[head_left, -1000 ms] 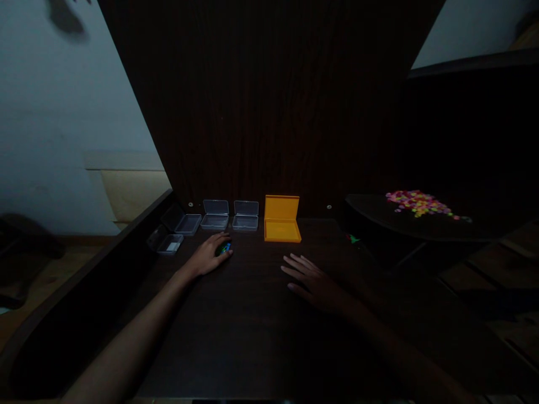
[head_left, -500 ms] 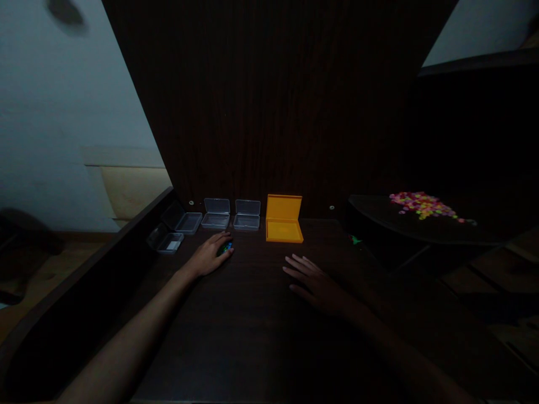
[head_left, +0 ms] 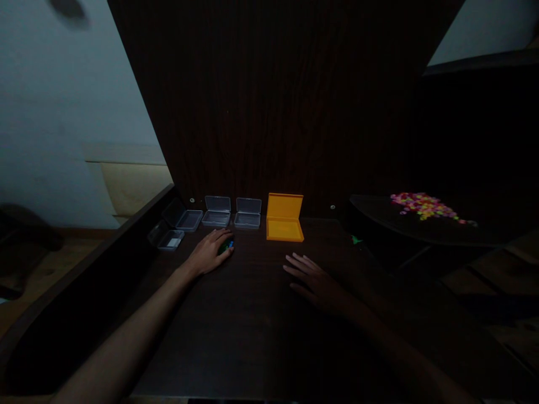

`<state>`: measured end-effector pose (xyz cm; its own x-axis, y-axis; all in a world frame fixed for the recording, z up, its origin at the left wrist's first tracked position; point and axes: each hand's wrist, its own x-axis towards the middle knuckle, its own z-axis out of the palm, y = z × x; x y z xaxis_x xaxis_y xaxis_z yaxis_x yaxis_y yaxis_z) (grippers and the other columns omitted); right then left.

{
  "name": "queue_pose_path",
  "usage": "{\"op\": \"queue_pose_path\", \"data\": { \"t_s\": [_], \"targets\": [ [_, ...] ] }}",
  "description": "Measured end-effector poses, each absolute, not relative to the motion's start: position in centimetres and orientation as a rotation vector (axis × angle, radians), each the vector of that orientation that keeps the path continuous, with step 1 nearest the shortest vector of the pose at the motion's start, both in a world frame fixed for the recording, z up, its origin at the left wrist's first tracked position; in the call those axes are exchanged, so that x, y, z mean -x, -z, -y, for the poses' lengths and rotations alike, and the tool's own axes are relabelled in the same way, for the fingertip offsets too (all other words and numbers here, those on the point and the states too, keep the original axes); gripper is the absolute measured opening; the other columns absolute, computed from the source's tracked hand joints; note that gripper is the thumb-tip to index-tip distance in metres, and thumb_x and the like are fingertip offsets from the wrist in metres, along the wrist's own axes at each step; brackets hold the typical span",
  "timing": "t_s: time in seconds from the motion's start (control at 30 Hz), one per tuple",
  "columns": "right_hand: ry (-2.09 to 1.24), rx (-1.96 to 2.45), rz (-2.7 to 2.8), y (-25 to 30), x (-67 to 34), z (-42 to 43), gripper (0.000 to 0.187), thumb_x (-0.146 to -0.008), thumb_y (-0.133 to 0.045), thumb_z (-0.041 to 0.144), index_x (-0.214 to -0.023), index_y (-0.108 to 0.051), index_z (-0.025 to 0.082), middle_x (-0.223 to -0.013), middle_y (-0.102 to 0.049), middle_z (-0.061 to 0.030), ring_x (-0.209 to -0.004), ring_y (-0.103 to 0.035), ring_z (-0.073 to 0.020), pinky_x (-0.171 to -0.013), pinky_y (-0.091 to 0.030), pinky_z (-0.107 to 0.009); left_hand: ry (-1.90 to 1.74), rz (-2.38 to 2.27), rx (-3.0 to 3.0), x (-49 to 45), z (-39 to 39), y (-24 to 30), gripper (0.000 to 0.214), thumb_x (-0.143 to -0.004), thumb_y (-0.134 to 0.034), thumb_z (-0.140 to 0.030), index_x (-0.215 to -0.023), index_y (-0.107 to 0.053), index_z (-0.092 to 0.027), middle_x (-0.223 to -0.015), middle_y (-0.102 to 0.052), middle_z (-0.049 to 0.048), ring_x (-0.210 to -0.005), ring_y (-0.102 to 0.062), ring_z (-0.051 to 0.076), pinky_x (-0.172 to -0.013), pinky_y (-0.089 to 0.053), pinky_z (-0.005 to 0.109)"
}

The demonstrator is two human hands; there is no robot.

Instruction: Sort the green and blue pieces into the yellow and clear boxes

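My left hand [head_left: 209, 253] lies on the dark wooden table [head_left: 252, 325], its fingers curled over a few small blue and green pieces [head_left: 228, 245]. It sits just in front of a row of open clear plastic boxes [head_left: 216, 210]. My right hand [head_left: 314, 279] rests flat on the table with fingers spread, holding nothing. An open orange box [head_left: 284, 224] stands just beyond it, between the two hands.
More open clear boxes [head_left: 170, 238] sit at the table's left edge. A pile of small pink and yellow pieces [head_left: 421, 205] lies on a dark raised surface at the right. A small green piece [head_left: 356, 240] lies near that surface. A dark wooden panel rises behind the boxes.
Both hands stay almost where they were; the view has shifted slightly and the left fingers have closed a little more over the small pieces.
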<state>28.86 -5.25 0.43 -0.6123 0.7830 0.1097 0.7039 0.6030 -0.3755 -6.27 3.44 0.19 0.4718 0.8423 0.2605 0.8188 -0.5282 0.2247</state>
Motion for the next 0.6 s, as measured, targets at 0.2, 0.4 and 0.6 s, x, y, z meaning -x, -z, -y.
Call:
{"op": "queue_pose_path", "data": {
  "t_s": [0.2, 0.4, 0.6],
  "targets": [
    [-0.433, 1.224, 2.572, -0.58, -28.79, 5.31, 0.05, -0.098, -0.043, 0.044, -0.145, -0.043, 0.027, -0.155, -0.032, -0.0065, -0.146, -0.021, -0.0264, -0.118, -0.021, -0.056, -0.42, -1.503, -2.558, 6.81, -3.86, -0.06, 0.069, -0.092, -0.035, -0.061, -0.143, -0.041, -0.015, -0.151, -0.04, 0.0142, -0.143, -0.032, 0.029, -0.118, -0.023, 0.053],
    [-0.428, 1.219, 2.565, -0.4, -28.84, 5.31, 0.05, -0.098, -0.043, 0.044, -0.145, -0.042, 0.028, -0.156, -0.031, -0.0064, -0.146, -0.021, -0.0271, -0.117, -0.022, -0.057, -0.385, -1.421, -2.548, 6.54, -3.69, -0.31, 0.07, -0.094, -0.031, -0.06, -0.145, -0.038, -0.013, -0.153, -0.035, 0.0138, -0.145, -0.026, 0.027, -0.119, -0.023, 0.049],
    [-0.427, 1.208, 2.555, -0.34, -28.81, 5.27, 0.05, -0.098, -0.044, 0.044, -0.145, -0.043, 0.028, -0.155, -0.032, -0.0068, -0.145, -0.023, -0.0269, -0.117, -0.023, -0.057, -0.412, -1.412, -2.545, 6.55, -3.61, -0.28, 0.068, -0.094, -0.03, -0.061, -0.143, -0.042, -0.015, -0.153, -0.036, 0.0123, -0.145, -0.026, 0.027, -0.119, -0.023, 0.049]
  ]
}}
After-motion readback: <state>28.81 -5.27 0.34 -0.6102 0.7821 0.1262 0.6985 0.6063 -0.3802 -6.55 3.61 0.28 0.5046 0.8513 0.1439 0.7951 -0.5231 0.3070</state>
